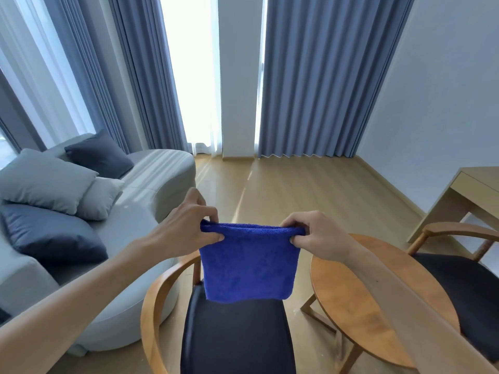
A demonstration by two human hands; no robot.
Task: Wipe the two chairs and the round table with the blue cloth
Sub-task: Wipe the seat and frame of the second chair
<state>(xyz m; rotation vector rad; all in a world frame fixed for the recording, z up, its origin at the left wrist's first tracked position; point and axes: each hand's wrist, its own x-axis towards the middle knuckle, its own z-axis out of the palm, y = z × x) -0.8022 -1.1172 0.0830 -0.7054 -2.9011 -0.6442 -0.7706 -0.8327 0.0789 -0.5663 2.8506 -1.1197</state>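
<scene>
Cloth [248, 261] hangs folded, top edge pinched by both hands' fingers [213, 236]; wiping unstarted, I judge; next, lower it onto chair [237, 338].

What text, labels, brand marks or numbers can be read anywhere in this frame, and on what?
None. The blue cloth, held up by the left hand and right hand, shows no tag or print. The two chairs, round table, cushions, curtains and desk bear no lettering.
</scene>
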